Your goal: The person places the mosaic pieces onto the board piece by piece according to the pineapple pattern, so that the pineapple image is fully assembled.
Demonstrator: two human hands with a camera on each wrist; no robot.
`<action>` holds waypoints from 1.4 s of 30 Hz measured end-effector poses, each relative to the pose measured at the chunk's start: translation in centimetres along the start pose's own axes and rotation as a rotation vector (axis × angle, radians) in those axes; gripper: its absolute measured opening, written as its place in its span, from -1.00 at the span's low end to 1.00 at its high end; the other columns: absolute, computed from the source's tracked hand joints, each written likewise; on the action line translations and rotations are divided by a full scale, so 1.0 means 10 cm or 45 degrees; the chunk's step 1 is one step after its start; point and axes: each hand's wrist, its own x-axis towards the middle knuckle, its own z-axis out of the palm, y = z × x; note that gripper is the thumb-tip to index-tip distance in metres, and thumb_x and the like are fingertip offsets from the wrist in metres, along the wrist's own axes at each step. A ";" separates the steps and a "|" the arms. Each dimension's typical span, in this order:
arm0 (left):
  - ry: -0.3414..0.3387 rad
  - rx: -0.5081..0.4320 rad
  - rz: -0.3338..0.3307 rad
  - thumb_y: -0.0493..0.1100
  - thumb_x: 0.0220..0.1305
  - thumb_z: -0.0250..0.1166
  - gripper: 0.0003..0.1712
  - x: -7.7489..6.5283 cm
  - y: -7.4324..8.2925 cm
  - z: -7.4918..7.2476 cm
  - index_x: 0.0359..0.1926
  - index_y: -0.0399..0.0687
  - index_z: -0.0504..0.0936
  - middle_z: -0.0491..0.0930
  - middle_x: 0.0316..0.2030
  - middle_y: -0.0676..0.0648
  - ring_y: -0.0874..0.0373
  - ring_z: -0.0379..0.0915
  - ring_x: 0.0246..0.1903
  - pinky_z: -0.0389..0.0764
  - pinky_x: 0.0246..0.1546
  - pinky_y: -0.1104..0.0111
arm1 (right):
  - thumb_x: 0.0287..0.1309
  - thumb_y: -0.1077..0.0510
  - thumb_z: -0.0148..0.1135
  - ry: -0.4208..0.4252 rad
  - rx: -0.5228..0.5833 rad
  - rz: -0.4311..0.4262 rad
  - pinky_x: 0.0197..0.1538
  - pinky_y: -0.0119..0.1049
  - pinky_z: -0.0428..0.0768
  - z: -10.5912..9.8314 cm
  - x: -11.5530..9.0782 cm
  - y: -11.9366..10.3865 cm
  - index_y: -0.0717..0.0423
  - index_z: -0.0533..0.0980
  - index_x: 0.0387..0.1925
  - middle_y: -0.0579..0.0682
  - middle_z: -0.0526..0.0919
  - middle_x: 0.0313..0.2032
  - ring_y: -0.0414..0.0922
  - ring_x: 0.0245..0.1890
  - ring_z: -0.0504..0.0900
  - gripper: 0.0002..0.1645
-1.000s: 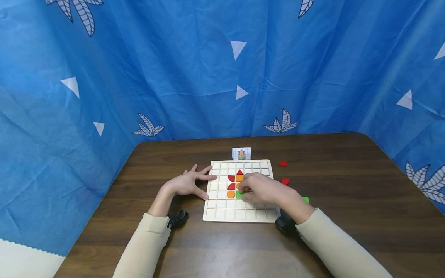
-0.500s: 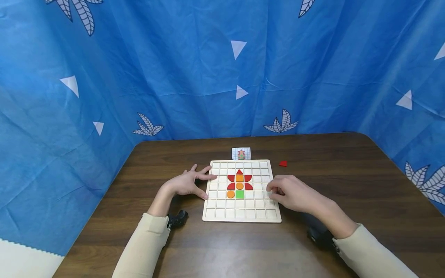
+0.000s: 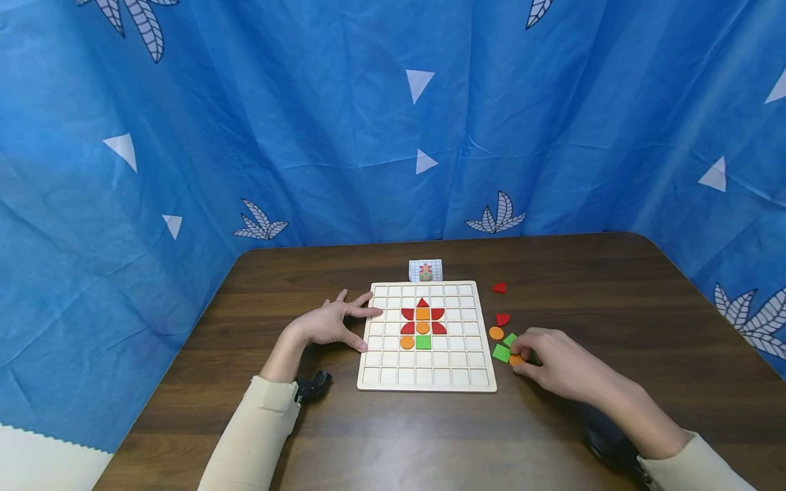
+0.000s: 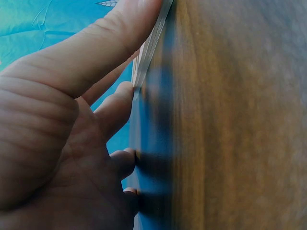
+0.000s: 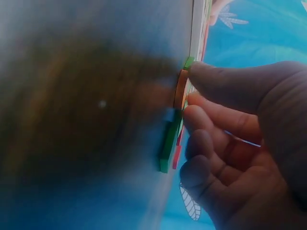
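My left hand (image 3: 330, 323) lies with fingers spread at the left edge of a pale wooden grid board (image 3: 381, 376); thumb and index finger rest on its rim. Flat pieces form a figure on the board: a red triangle (image 3: 422, 303), an orange square (image 3: 422, 314), red quarter circles (image 3: 408, 329), orange discs (image 3: 407, 343) and a green square (image 3: 423, 342). Right of the board, my right hand (image 3: 561, 361) pinches another orange disc (image 5: 181, 90) between thumb and fingertips, close over the table. Green squares (image 3: 501, 352) and a loose orange disc (image 3: 496, 333) lie beside it.
A small printed pattern card (image 3: 426, 271) lies behind the board. Two red quarter pieces, one farther back (image 3: 500, 288) and one nearer (image 3: 503, 319), lie along the board's right side. Blue curtain (image 3: 344, 136) surrounds the dark wooden table (image 3: 344, 436).
My right hand has left the board's figure and moved right to the loose pieces, where it takes an orange disc. My left hand has stayed at the board's edge.
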 end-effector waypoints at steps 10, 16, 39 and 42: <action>-0.006 -0.006 0.011 0.08 0.05 0.60 -0.11 0.01 -0.02 0.01 0.44 0.31 0.49 -0.04 0.66 0.06 -0.30 -0.61 0.63 -0.45 0.50 -0.37 | 0.12 0.10 0.55 -0.062 -0.004 -0.005 -0.32 -0.40 0.48 0.02 -0.11 0.03 -0.06 0.71 -0.16 -0.26 0.52 -0.37 -0.31 -0.37 0.42 -0.77; 0.001 -0.013 -0.010 0.08 0.03 0.61 -0.11 0.01 -0.01 0.01 0.42 0.34 0.50 -0.02 0.65 0.07 -0.29 -0.60 0.63 -0.42 0.49 -0.39 | 0.21 0.17 0.47 -0.057 -0.025 -0.072 -0.33 -0.42 0.53 0.02 -0.13 0.01 -0.02 0.67 -0.19 -0.25 0.51 -0.35 -0.37 -0.39 0.42 -0.85; 0.013 0.000 -0.030 0.09 0.03 0.60 -0.12 0.03 -0.01 0.03 0.42 0.39 0.50 -0.02 0.65 0.10 -0.27 -0.59 0.63 -0.44 0.50 -0.37 | 0.15 0.21 0.52 -0.010 -0.101 -0.135 -0.12 -0.24 0.65 0.01 0.40 -0.40 0.05 0.67 -0.09 -0.08 0.65 -0.18 -0.15 -0.22 0.49 -0.72; 0.013 -0.001 -0.030 0.09 0.03 0.61 -0.12 0.02 -0.01 0.02 0.42 0.39 0.50 -0.03 0.65 0.10 -0.28 -0.59 0.63 -0.44 0.50 -0.37 | 0.14 0.21 0.53 -0.023 -0.088 -0.118 -0.03 -0.18 0.69 0.04 0.51 -0.45 0.08 0.67 -0.04 -0.02 0.67 -0.11 -0.11 -0.16 0.52 -0.67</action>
